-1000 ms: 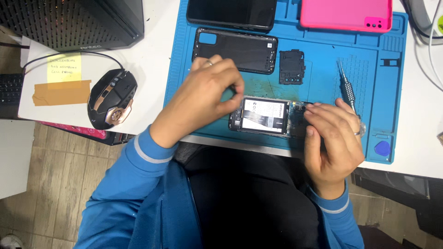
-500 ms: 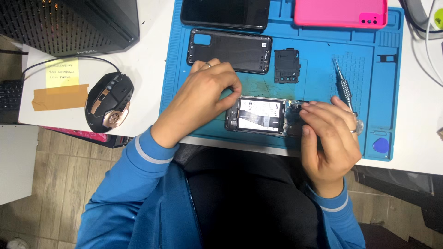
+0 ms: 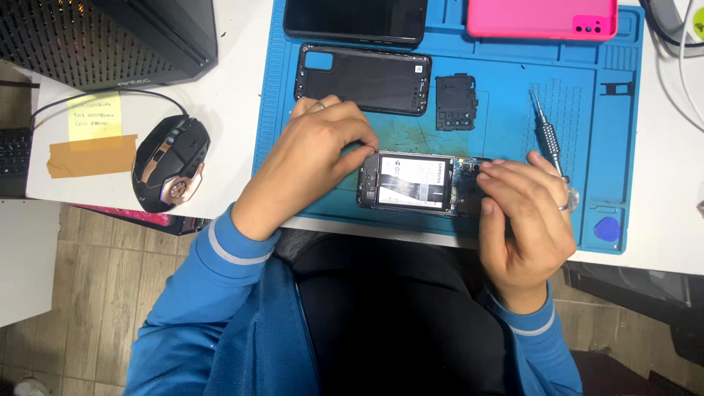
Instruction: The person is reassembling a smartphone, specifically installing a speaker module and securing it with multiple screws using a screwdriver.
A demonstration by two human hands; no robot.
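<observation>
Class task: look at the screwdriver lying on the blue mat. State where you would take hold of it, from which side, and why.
Probably the knurled metal handle of the screwdriver, pinched across its width from above. It lies flat on the blue mat, tip pointing away, with bare mat either side; its near end sits close to the right hand.

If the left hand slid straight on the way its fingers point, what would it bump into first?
The left hand points rightward at the opened phone and already seems to touch its left end, so the phone comes first. Beyond it lies the right hand.

Free: bare mat (image 3: 506,150) between phone (image 3: 414,183) and cover (image 3: 456,103).
Blocked right: screwdriver (image 3: 546,136).
</observation>
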